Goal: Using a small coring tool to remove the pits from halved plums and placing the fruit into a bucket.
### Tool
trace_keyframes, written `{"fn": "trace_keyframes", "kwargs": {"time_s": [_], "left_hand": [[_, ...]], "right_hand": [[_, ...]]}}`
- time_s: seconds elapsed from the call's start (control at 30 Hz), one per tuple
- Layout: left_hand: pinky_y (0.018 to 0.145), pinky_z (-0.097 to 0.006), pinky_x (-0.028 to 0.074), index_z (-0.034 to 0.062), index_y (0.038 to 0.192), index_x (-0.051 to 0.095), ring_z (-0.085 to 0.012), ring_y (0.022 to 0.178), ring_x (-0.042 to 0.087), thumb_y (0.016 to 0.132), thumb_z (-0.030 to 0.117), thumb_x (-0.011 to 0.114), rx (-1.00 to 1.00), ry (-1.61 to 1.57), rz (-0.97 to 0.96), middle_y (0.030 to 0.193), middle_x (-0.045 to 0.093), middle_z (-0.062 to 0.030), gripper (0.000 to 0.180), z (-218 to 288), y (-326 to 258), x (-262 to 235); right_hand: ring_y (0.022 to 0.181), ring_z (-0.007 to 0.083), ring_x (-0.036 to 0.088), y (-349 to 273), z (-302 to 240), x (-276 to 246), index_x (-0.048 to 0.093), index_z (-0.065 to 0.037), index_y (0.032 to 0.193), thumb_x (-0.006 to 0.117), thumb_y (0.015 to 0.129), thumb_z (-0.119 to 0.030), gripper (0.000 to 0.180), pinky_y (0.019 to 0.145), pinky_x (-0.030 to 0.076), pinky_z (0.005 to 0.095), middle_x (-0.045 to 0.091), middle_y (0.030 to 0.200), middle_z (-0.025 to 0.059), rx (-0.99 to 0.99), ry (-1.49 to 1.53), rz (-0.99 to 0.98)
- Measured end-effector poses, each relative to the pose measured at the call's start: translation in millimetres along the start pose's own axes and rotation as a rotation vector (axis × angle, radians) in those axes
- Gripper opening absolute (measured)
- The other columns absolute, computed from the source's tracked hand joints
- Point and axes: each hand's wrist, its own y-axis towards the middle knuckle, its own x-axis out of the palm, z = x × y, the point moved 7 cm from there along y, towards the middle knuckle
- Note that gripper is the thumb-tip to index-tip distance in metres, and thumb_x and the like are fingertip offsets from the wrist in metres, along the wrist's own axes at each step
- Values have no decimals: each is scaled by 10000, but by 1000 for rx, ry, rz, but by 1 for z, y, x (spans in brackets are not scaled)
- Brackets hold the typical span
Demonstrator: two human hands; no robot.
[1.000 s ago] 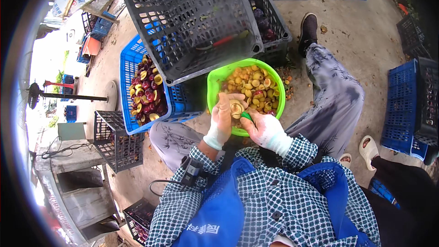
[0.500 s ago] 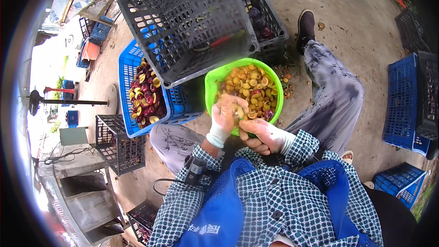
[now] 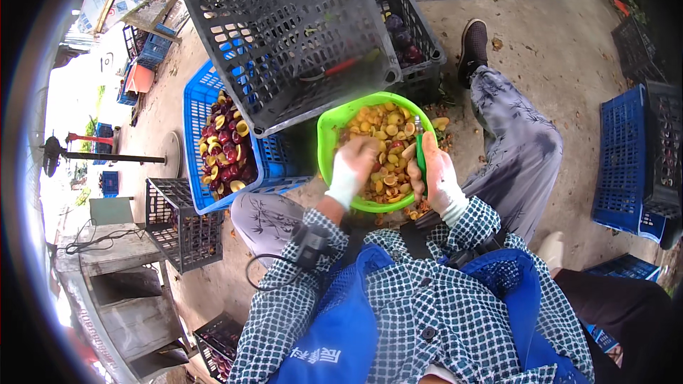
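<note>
My right hand [image 3: 440, 174] is wrapped round a green-handled tool [image 3: 421, 158] with a short metal tip that points away from me. It is over the right rim of a bright green basin [image 3: 327, 135]. Yellow cut fruit pieces [image 3: 390, 124], with a few reddish ones, fill the basin. Above its left side hangs my left hand [image 3: 356, 163], its fingers pointing down and smeared by motion; whether they hold anything is hidden. Both hands wear whitish coverings at the wrist and palm.
A blue crate [image 3: 196, 124] of dark red and yellow cut plums stands left of the basin. An empty-looking black crate [image 3: 284, 43] leans over it; another black crate [image 3: 420, 75] holds whole dark plums. A person's dark trouser leg [image 3: 612, 306] is at the lower right.
My hands have parted. The right moved right and up, bringing the green-handled tool into plain view; the left turned down over the basin. The other person's leg came in at lower right.
</note>
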Motion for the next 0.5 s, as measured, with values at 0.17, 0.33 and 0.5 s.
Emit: {"fn": "trace_keyframes", "kwargs": {"time_s": [0.17, 0.33, 0.5], "left_hand": [[866, -429, 546, 125, 1150, 684, -345, 1007, 680, 915, 241, 657, 260, 818, -159, 1160, 682, -143, 263, 8, 9, 62], [789, -303, 554, 48, 1165, 700, -162, 921, 685, 905, 240, 718, -30, 87, -76, 1029, 742, -102, 323, 16, 15, 26], [880, -247, 517, 9, 1244, 657, -109, 1029, 633, 1001, 207, 634, -315, -713, -226, 1180, 688, -33, 315, 31, -20, 10]], "right_hand": [[399, 113, 428, 5, 0, -7, 645, -42, 966, 493, 1022, -483, 470, 363, 360, 273, 531, 626, 8, -40, 55, 46], [489, 111, 531, 13, 8, -14, 645, -10, 1018, 564, 992, -387, 387, 447, 415, 276, 592, 680, 12, -68, -262, 44], [935, 354, 716, 1, -9, 5, 647, -70, 1226, 695, 909, -394, 456, 830, 553, 414, 729, 988, 199, -310, -731, -14]]}}
